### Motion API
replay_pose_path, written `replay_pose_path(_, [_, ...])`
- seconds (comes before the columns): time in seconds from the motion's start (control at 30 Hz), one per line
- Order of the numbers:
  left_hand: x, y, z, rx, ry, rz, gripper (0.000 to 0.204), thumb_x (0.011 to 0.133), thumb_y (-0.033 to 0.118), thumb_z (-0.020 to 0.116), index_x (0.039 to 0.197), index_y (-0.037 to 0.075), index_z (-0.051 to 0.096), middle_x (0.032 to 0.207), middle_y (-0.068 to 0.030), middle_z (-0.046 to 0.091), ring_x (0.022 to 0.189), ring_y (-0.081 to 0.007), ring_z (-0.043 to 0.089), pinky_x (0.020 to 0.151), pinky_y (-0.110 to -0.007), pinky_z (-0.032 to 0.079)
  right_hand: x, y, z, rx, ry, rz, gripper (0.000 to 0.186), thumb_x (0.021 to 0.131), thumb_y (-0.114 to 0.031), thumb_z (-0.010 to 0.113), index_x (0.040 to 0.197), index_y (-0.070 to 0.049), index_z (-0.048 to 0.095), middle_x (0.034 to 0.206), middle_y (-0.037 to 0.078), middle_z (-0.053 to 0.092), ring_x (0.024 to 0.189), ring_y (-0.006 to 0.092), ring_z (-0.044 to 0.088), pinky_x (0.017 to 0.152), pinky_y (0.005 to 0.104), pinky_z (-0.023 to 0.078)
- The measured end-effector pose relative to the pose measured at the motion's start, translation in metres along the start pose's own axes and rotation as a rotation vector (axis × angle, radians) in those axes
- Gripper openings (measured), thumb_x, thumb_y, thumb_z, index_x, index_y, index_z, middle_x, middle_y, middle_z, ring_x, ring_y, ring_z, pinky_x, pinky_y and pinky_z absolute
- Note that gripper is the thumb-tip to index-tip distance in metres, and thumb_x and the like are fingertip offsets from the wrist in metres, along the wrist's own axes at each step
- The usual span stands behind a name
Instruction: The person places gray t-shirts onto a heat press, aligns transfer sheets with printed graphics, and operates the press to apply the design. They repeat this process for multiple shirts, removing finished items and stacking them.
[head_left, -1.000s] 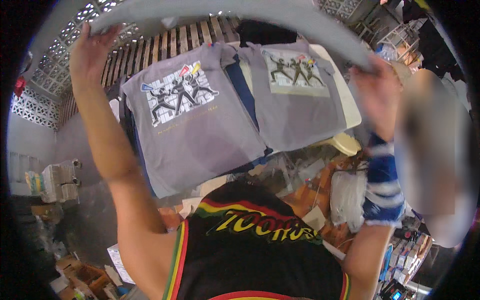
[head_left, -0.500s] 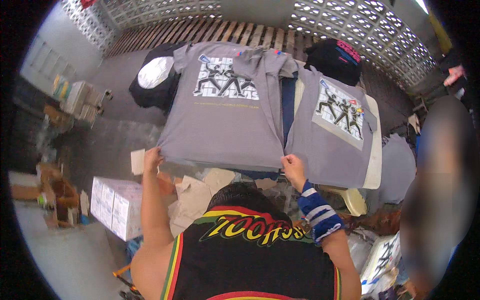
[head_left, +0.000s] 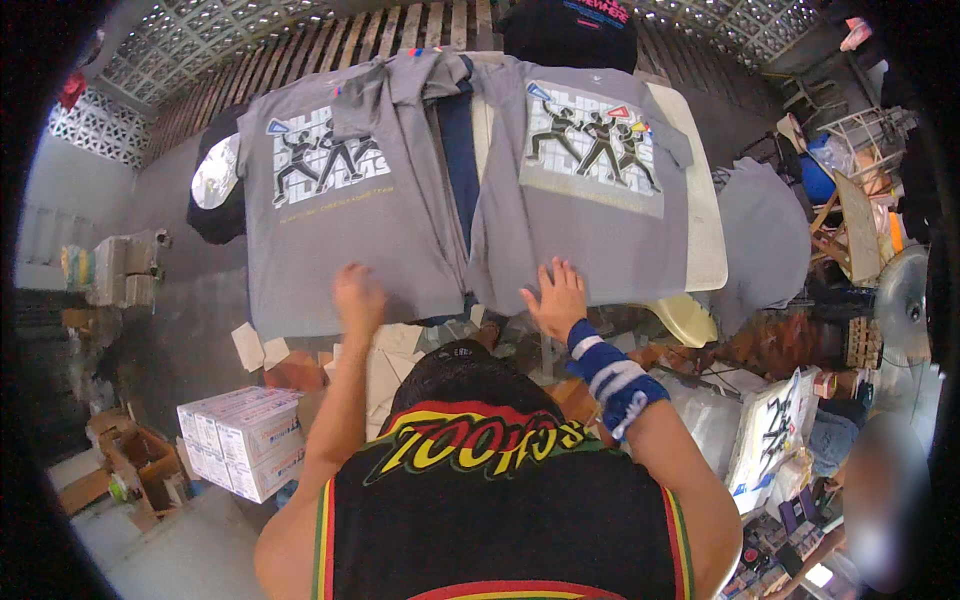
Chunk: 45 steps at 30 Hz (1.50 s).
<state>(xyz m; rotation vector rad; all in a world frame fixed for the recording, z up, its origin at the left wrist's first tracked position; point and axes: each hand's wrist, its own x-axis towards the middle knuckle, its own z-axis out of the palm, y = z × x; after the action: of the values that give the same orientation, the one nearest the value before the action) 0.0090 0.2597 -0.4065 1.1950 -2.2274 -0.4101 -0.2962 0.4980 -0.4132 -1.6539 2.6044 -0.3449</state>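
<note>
Two grey printed T-shirts lie side by side, the left one (head_left: 365, 230) with a folded-over sleeve and ruffled right edge, the right one (head_left: 610, 245) flatter, with a pale rectangle around its print. A navy fabric strip (head_left: 455, 160) shows between them. My left hand (head_left: 358, 298), blurred, is low on the left shirt; its fingers are too smeared to read. My right hand (head_left: 556, 295) rests with fingers spread on the lower left of the right shirt, a blue-and-white striped band around that forearm.
The cream table (head_left: 705, 230) has black garments (head_left: 570, 30) behind it and grey cloth (head_left: 760, 250) at its right. White boxes (head_left: 240, 440) and cardboard (head_left: 135, 460) sit lower left. A cream chair (head_left: 680, 320) is under the table. Clutter and a metal fan (head_left: 905, 310) fill the right.
My hands, raised with grey cloth a second ago and pinching the left shirt's hem half a second ago, have let go. The left moved rightward onto that shirt; the right is spread on the right shirt.
</note>
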Motion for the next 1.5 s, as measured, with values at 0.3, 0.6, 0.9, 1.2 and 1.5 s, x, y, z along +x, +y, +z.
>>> replay_pose_path(0.3, [0.132, 0.188, 0.168, -0.134, -0.462, 0.567, 0.044, 0.085, 0.008, 0.062, 0.128, 0.003, 0.057, 0.137, -0.014, 0.055, 0.139, -0.0344, 0.042, 0.119, -0.057, 0.025, 0.193, 0.051, -0.01, 0.126, -0.004, -0.177, 0.02, 0.084, -0.016, 0.064, 0.1, -0.005, 0.064, 0.108, 0.013, 0.064, 0.104, 0.0339, 0.06, 0.086, 0.0472, 0.05])
replay_pose_path(0.6, [0.132, 0.153, 0.191, -0.183, -0.475, 0.453, 0.053, 0.087, 0.01, 0.058, 0.14, 0.006, 0.051, 0.138, -0.013, 0.055, 0.139, -0.0269, 0.045, 0.12, -0.055, 0.023, 0.237, 0.063, 0.011, 0.126, -0.061, -0.356, 0.024, 0.084, -0.015, 0.064, 0.107, -0.009, 0.063, 0.105, 0.009, 0.066, 0.103, 0.0305, 0.061, 0.085, 0.0439, 0.049])
replay_pose_path(0.9, [0.129, 0.159, 0.194, -0.112, -0.429, 0.5, 0.048, 0.085, 0.012, 0.06, 0.132, 0.008, 0.057, 0.139, -0.0094, 0.055, 0.139, -0.0252, 0.045, 0.121, -0.054, 0.022, 0.242, 0.068, 0.006, 0.081, -0.05, -0.407, 0.034, 0.086, -0.016, 0.063, 0.119, -0.01, 0.062, 0.095, 0.009, 0.069, 0.092, 0.0302, 0.064, 0.076, 0.0421, 0.053])
replay_pose_path(1.2, [0.117, 0.162, 0.195, -0.136, -0.439, 0.477, 0.048, 0.084, 0.012, 0.061, 0.133, 0.009, 0.058, 0.141, -0.0087, 0.053, 0.142, -0.0247, 0.041, 0.122, -0.054, 0.02, 0.237, 0.064, 0.005, 0.048, -0.107, -0.36, 0.043, 0.085, -0.016, 0.063, 0.128, -0.015, 0.059, 0.091, 0.007, 0.07, 0.085, 0.0311, 0.069, 0.071, 0.0426, 0.056])
replay_pose_path(1.5, [0.115, 0.156, 0.191, -0.122, -0.448, 0.448, 0.051, 0.083, 0.013, 0.062, 0.134, 0.011, 0.057, 0.14, -0.0089, 0.054, 0.141, -0.0242, 0.041, 0.123, -0.052, 0.018, 0.238, 0.056, 0.007, -0.052, -0.117, -0.484, 0.045, 0.084, -0.015, 0.064, 0.129, -0.015, 0.06, 0.094, 0.006, 0.071, 0.084, 0.0269, 0.069, 0.069, 0.0406, 0.056])
